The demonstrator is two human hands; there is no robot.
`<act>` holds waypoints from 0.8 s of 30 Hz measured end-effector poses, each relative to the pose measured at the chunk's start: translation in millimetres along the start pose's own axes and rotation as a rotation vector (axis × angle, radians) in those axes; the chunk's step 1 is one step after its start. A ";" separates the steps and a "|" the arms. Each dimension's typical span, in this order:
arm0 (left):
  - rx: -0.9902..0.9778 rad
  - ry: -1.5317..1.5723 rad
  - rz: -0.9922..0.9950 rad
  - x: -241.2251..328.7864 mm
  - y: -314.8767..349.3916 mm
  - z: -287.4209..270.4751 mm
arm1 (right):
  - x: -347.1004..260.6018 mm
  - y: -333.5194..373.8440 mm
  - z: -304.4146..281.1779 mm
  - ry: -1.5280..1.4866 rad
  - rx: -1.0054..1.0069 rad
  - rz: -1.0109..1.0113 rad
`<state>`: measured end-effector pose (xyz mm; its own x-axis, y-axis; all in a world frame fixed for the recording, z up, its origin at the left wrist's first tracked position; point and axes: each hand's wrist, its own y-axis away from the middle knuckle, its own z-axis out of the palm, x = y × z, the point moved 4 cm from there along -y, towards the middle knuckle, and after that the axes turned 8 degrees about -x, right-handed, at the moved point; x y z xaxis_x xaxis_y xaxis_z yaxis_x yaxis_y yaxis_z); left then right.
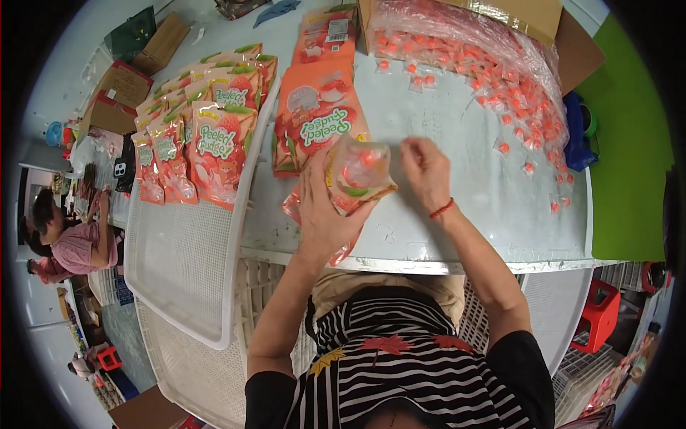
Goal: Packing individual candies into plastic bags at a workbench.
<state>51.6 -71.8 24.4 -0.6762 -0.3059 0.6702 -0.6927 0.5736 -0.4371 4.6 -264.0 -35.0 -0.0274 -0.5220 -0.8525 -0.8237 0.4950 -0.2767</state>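
My left hand (323, 218) is wrapped round an opened pink candy pouch (357, 187), its mouth spread and tilted up toward me. Red-and-clear wrapped candies (366, 159) show inside the pouch. Just right of that mouth is my right hand (427, 179), its fingers curled together; whatever they may hold is hidden. A pile of flat pink pouches (304, 96) lies on the table beyond my left hand, and part of another pouch (293, 205) shows under it. Small wrapped candies (518, 107) are heaped on the right side of the table, with a few strays nearer me.
Filled pouches (221, 146) stand in rows in a white mesh tray (182, 250) on the left. A cardboard box (500, 18) with clear plastic lining stands at the back right, spilling candies. A blue-green tape roll (582, 129) sits at the right edge. Other people (82, 243) work far left.
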 end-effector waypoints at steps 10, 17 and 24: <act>-0.093 0.008 0.075 7.4 1.3 26.5 | -133.4 -20.4 -24.6 0.298 -0.258 -0.288; -0.025 0.292 -0.057 -5.1 -6.7 34.1 | -157.2 -8.6 2.1 0.107 -0.478 -0.133; 0.248 0.488 0.034 8.1 -18.0 22.4 | -181.2 2.7 -36.9 0.367 -0.175 -0.722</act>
<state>53.0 -101.7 24.3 -0.5456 0.1315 0.8277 -0.7505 0.3628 -0.5523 -13.5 -193.7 135.1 0.3836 -0.8786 -0.2844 -0.7850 -0.1481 -0.6016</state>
